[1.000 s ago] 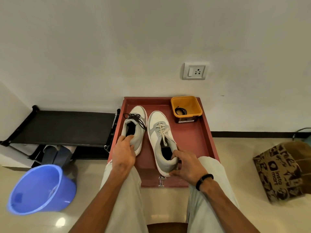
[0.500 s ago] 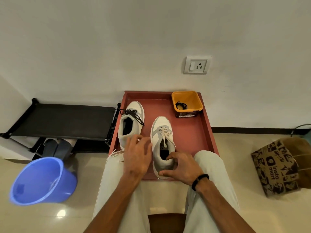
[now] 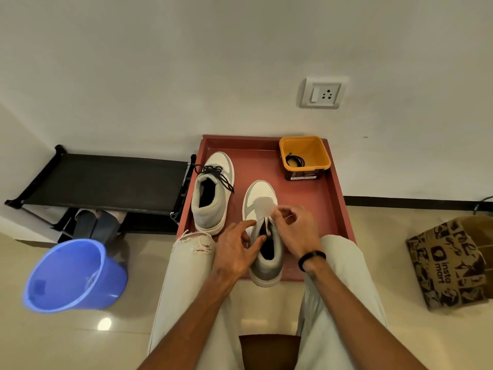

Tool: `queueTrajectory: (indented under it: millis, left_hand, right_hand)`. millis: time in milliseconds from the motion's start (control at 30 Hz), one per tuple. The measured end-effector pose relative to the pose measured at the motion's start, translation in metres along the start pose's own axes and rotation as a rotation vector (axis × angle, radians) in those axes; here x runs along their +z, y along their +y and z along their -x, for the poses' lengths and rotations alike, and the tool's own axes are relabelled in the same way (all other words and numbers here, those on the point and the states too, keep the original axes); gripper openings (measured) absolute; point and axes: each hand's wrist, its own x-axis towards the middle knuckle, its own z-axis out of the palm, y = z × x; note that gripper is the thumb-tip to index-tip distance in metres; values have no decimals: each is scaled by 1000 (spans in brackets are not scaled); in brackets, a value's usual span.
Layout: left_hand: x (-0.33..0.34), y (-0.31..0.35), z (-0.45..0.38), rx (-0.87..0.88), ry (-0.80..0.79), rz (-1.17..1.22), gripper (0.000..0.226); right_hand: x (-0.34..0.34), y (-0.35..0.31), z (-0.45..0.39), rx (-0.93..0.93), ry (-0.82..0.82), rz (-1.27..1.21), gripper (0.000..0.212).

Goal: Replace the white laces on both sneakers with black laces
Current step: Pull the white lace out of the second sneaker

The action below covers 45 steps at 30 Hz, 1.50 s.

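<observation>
— Where is the sneaker with white laces?

— Near the front edge of the red tray, heel toward the person. The right hand pinches a white lace above the tongue, fingers curled. The left hand rests against the collar, thumb on the rim, fingers loosely spread.

— And the other one?

— The black-laced sneaker stands at the tray's left side. A coiled black lace lies in the orange tub at the far right corner. A blue bucket sits on the floor to the left.
</observation>
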Motion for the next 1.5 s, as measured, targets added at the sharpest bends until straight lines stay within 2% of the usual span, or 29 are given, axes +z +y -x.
queueTrajectory:
  millis: [133, 233, 333, 533, 667, 900, 1000, 1133, 1333, 1500]
  left_hand:
    - [0, 1, 1, -4, 6, 23, 50]
    - [2, 0, 2, -2, 12, 21, 50]
    - [3, 0, 1, -3, -2, 19, 51]
    - [0, 2, 1, 27, -23, -1, 56]
    - [1, 1, 0, 21, -32, 3, 56]
    - [7, -1, 0, 100, -105, -6, 57]
    - [8, -1, -2, 108, -135, -14, 55]
    - [6, 2, -5, 148, -130, 32, 48]
    - [8, 15, -24, 158, -67, 47, 26]
    - [11, 16, -23, 135, 5, 149, 20]
  right_hand:
    - [13, -16, -23, 57, -145, 119, 21]
    - [17, -29, -34, 55, -150, 303, 15]
    - [20, -37, -38, 32, -109, 371, 14]
    - [13, -43, -42, 58, -108, 18, 22]
    - [-1, -61, -54, 7, -17, -65, 12]
    - [-33, -103, -64, -7, -12, -433, 18]
    - [-42, -107, -58, -58, 23, -495, 18]
    - [-35, -64, -40, -69, 78, -268, 20]
    - [-9, 2, 6, 21, -129, -127, 27]
    - [8, 12, 13, -128, -179, 34, 37]
